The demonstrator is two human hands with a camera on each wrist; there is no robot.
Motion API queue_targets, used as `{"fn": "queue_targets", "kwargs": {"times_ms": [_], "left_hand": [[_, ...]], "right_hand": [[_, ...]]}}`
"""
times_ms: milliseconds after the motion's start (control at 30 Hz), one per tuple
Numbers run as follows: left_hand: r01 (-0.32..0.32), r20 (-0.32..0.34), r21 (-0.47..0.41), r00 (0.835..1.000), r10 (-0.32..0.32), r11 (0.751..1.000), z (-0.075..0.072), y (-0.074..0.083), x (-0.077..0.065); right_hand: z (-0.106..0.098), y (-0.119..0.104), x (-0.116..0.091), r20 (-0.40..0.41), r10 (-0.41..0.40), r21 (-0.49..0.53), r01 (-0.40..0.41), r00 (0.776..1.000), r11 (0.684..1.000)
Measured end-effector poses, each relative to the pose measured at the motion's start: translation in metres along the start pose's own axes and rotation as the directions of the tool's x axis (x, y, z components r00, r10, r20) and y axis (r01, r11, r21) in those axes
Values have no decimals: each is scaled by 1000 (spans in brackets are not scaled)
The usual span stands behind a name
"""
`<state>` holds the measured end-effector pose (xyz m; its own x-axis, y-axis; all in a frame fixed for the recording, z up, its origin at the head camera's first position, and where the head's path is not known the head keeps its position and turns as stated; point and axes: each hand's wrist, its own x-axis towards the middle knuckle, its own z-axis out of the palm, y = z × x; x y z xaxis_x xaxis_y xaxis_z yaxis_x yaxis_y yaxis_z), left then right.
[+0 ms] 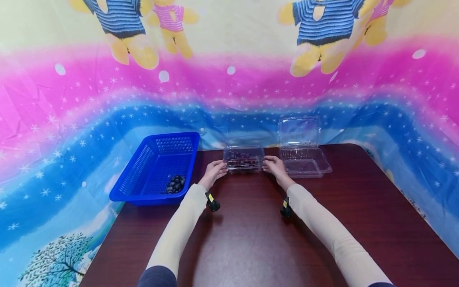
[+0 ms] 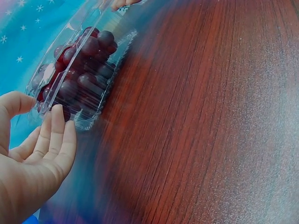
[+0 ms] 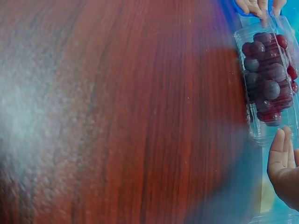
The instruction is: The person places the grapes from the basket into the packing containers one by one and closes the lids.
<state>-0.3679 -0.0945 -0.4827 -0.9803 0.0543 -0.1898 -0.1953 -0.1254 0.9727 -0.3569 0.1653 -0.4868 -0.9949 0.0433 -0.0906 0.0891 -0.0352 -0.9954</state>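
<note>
The clear container (image 1: 244,154) of dark grapes (image 2: 77,74) stands on the table (image 1: 247,239), near its far edge. The left hand (image 1: 214,172) and right hand (image 1: 275,169) hold its opposite ends. A lidded, raised-lid container (image 1: 305,167) stands right; a blue basket (image 1: 143,199) left.

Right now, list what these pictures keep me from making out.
- Number of grapes in the clear box, left wrist view: some hide behind others.
- Number of dark fruits in the blue basket, head view: too small.
- Near edge of the table, head view: beyond the bottom edge.
- Printed toys' heads, head view: cut off by the top edge.
</note>
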Motion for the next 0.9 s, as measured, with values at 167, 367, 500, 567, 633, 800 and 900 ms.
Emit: {"fn": "queue_targets", "kwargs": {"times_ms": [167, 367, 500, 567, 633, 800, 900], "left_hand": [[-2, 9, -5, 1000, 2, 1000, 0, -1, 1], [7, 16, -36, 1000, -7, 999, 0, -4, 2], [17, 13, -69, 1000, -17, 997, 2, -5, 0], [13, 12, -66, 1000, -12, 998, 2, -5, 0], [12, 13, -68, 1000, -11, 998, 3, -3, -1], [24, 24, -77, 999, -22, 997, 1, 0, -2], [31, 29, -80, 999, -28, 996, 0, 0, -2]], "right_hand": [[0, 1, 0, 7, 1, 19, -1, 1000, 1000], [1, 1, -2, 10, -19, 1, 19, 1000, 1000], [4, 8, 1, 5, -51, -7, 51, 999, 999], [1, 22, 13, 36, -96, 62, 94, 995, 994], [1, 25, 17, 51, -110, 99, 104, 993, 990], [4, 6, 2, 70, -48, 103, 41, 996, 994], [4, 2, -1, 77, -11, 110, 3, 997, 994]]}}
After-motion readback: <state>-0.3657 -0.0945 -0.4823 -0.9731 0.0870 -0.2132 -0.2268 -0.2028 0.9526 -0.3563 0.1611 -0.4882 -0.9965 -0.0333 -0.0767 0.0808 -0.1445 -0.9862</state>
